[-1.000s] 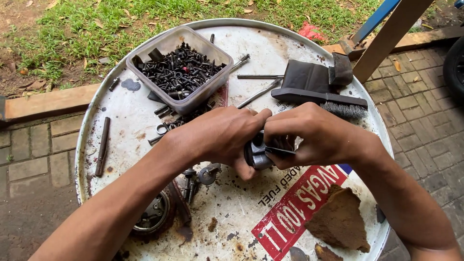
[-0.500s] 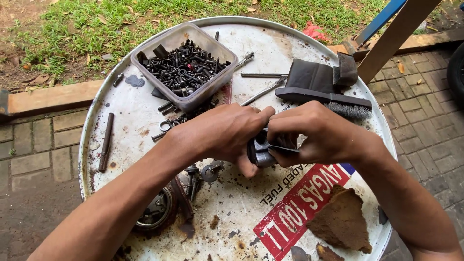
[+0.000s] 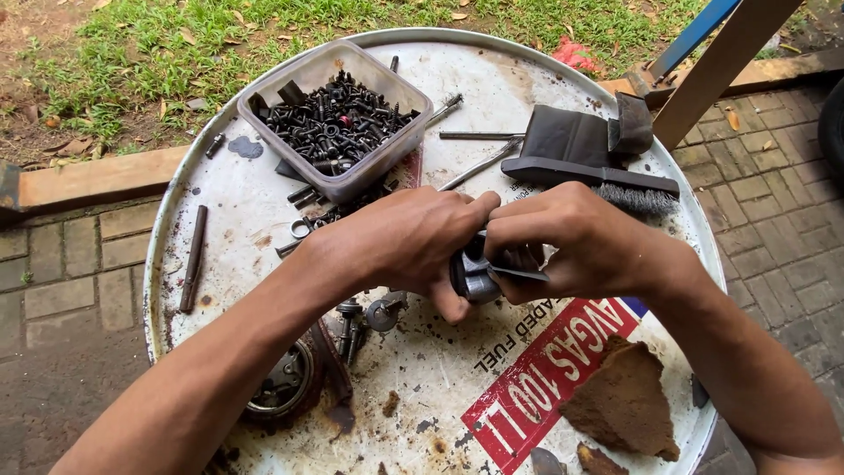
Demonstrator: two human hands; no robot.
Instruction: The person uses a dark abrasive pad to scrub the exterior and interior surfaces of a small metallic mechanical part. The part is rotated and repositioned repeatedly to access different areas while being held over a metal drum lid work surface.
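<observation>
Grey metal shows between the two hands: a small cylindrical part point(image 3: 473, 274), dark and shiny, held above the middle of the drum-top counter point(image 3: 220, 211). The left hand point(image 3: 409, 242) is curled around the part from the near-left side, fingers closed over it and thumb pressed under it. The right hand point(image 3: 576, 242) meets it from the other side, fingers pinched shut on a thin flat metal strip point(image 3: 519, 274) that lies against the part. The thumbs of both hands touch just above the part.

Beyond the left hand, toward the grass, stands a clear plastic tub point(image 3: 338, 114) heaped with black screws and bolts. Beyond the right hand lies a black wire brush point(image 3: 598, 180), bristles facing the hands, with a dark folded cloth point(image 3: 580, 132) just behind it. Thin metal rods point(image 3: 479, 136) lie between the tub and the brush. Left of the tub, near the counter's rim, a rusty bolt point(image 3: 193, 259) lies alone. Under the left forearm sit a few loose bolts and washers point(image 3: 365, 317) and a round rusty cap point(image 3: 281, 387). Below the right forearm a brown, flat, rust-coloured fragment point(image 3: 624, 405) rests on a red label.
</observation>
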